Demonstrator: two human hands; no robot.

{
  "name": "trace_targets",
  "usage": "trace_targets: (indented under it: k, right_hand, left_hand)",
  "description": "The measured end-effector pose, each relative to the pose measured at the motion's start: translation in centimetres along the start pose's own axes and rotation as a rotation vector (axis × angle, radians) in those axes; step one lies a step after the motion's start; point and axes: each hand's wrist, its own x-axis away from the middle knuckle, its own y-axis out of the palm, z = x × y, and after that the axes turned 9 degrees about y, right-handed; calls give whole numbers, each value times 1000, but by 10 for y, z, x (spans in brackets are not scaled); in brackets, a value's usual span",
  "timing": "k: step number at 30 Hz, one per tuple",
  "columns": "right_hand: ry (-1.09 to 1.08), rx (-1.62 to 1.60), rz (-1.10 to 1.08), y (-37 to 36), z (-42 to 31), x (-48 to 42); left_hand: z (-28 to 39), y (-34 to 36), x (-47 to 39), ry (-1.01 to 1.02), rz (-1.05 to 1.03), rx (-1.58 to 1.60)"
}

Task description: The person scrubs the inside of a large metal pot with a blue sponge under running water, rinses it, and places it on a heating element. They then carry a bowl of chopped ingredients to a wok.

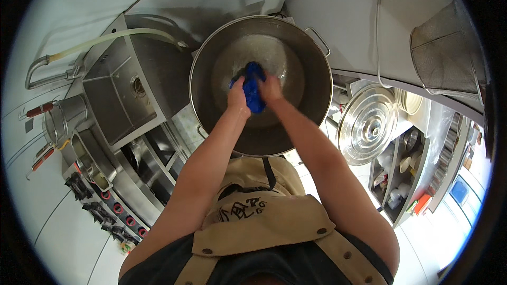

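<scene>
A large, deep metal stockpot [206, 99] stands right before me, with its round rim uppermost. Both my arms reach over the near rim. My left hand [237, 97] and my right hand [271, 88] grip a bunched blue cloth [253, 91] between them. The cloth looks wet, and its folds hide some of my fingers. Below my hands, the pot's bottom shows glints and a cloudy, wet-looking patch. How high the cloth is above the bottom I cannot tell. A loop handle [319, 42] sticks out from the pot's far right side.
Left of the pot is a steel sink [119, 103] with a tap [51, 72] and a pale hose [115, 36]. Gas burners [99, 213] lie lower left. On the right are a round metal lid [368, 124], loaded shelves [400, 166] and a mesh basket [447, 53].
</scene>
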Motion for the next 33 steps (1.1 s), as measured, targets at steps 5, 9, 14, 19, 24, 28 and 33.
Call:
trace_targets:
  k: [5, 9, 14, 19, 24, 28, 33]
  right_hand:
    - [-168, 296, 463, -19, 41, -52]
    - [47, 152, 27, 4, 51, -38]
    - [-253, -394, -184, -1, -3, 82]
    - [-158, -412, -392, -40, -38, 127]
    - [217, -448, -393, -34, -48, 68]
    - [-10, 38, 98, -10, -1, -16]
    - [-310, 283, 356, -46, 33, -44]
  left_hand:
    - [-11, -24, 8, -41, 248, -189]
    - [-3, -23, 12, -210, 254, -359]
    - [25, -10, 28, -274, -122, -7]
    - [25, -28, 4, -112, -365, -86]
    - [1, -19, -13, -16, -205, 54]
    - [-6, 11, 10, 56, 20, -102]
    - [-10, -27, -1, -28, 198, -98]
